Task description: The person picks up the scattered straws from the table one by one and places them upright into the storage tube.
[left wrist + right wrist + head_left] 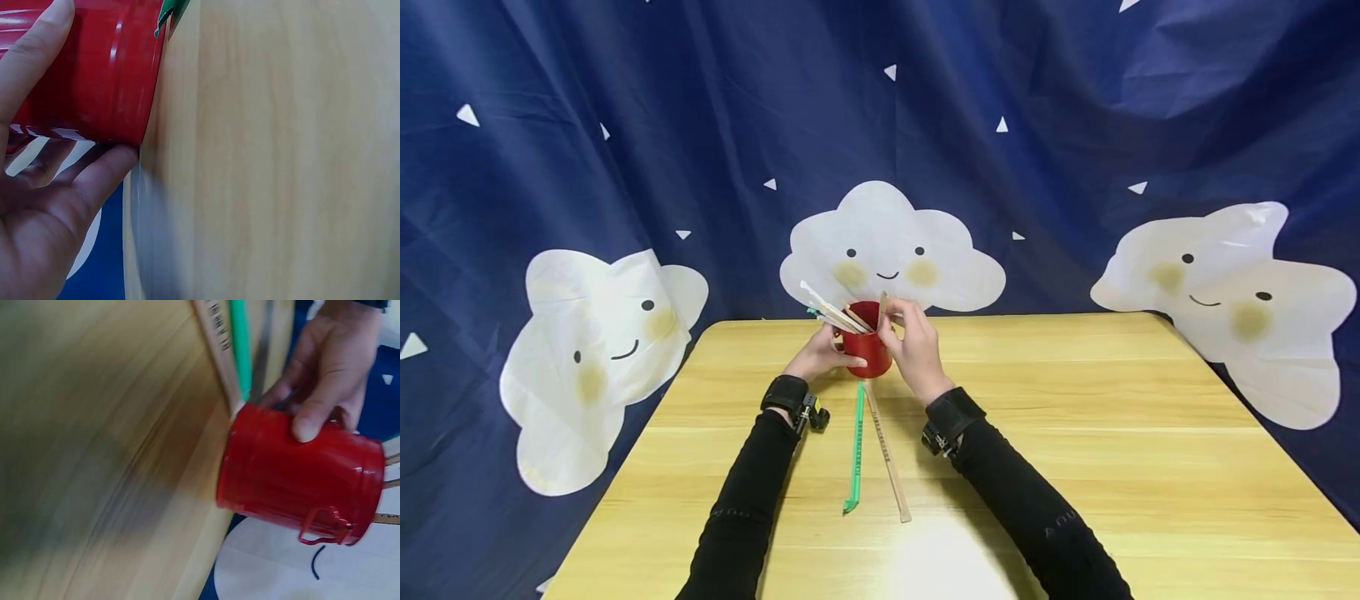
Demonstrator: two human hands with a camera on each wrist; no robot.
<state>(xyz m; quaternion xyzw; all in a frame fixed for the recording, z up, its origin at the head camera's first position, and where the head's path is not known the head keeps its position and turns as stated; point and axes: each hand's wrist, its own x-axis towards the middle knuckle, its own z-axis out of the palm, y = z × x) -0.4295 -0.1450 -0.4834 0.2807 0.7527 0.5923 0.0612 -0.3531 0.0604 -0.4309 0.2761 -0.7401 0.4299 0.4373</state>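
Observation:
A glossy red pot (871, 358) with a small wire handle stands on the table and holds several slim wrapped straws (832, 312), mostly leaning left. My left hand (821, 354) grips the pot from its left side, the thumb across the front, also seen in the left wrist view. At the right of the rim, my right hand (917, 346) pinches a brown wrapped straw (883, 302) near its top; its lower end is hidden. The right wrist view shows the left hand (331, 375) on the pot (300, 469), but not the right hand.
In front of the pot, a green wrapped straw (857, 446) and a brown wrapped straw (888, 457) lie on the wooden table (1112, 433), their far ends close together. A blue curtain (1045, 100) with white clouds hangs behind the table's far edge.

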